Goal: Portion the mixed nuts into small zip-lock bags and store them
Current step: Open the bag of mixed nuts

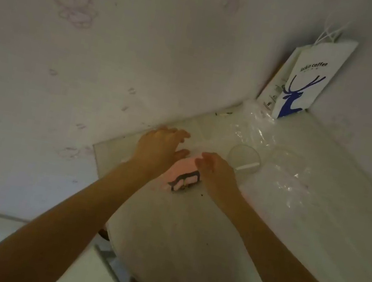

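My left hand (159, 147) reaches forward over the white table (314, 225), fingers straight and spread, near the table's far left edge. My right hand (216, 169) is beside it with fingers loosely extended, holding nothing that I can see. Between and under the hands lies a pink object (182, 176) with a dark outlined drawing on it. A round clear lid or bowl (244, 157) with a white handle sits just right of my right hand. Clear plastic bags (256, 131) lie crumpled behind it and to the right. No nuts are visible; the picture is blurred.
A white paper coffee bag (312, 81) with a blue deer stands in the corner against the wall. The wall (96, 50) with faint cartoon prints runs along the table's left side. A small dark-and-white item (223, 114) lies by the wall.
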